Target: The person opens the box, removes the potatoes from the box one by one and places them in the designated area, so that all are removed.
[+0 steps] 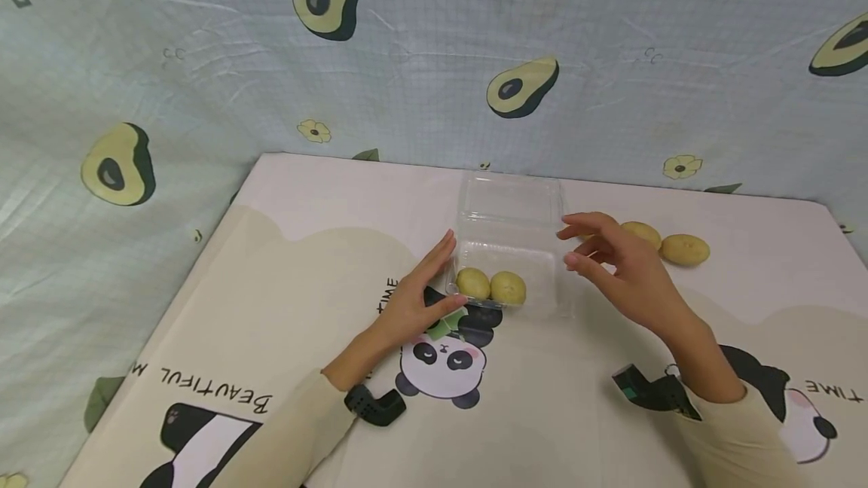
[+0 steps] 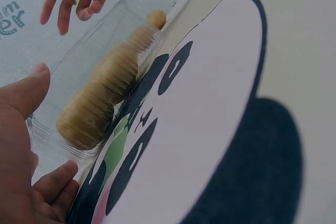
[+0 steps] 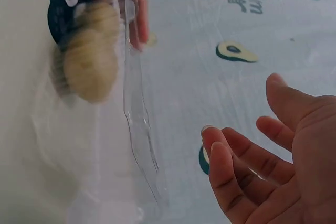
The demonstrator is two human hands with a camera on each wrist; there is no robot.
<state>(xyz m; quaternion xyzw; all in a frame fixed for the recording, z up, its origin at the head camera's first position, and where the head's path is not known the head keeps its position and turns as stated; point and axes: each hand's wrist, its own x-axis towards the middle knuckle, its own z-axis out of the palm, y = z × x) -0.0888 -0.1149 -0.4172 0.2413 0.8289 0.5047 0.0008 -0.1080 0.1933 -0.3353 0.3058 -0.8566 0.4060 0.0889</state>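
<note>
A clear plastic clamshell box (image 1: pixel 557 277) lies with its lid (image 1: pixel 511 198) folded back. Two yellow potatoes sit in its front left part, a left one (image 1: pixel 472 283) and a right one (image 1: pixel 508 288). My left hand (image 1: pixel 419 300) rests against the box's front left corner, thumb along the front edge and extended fingers along the left side. Over the right side of the box hovers my right hand (image 1: pixel 627 269), its fingers loosely bent and nothing between them. In the right wrist view that hand (image 3: pixel 262 166) is seen apart from the box (image 3: pixel 137 129).
Beyond the right hand, more potatoes lie on the table, one (image 1: pixel 640 233) partly covered by the hand and one (image 1: pixel 685 250) in full sight. A panda-print cloth (image 1: pixel 542 398) covers the table. An avocado-print curtain (image 1: pixel 420 89) hangs along the back and left.
</note>
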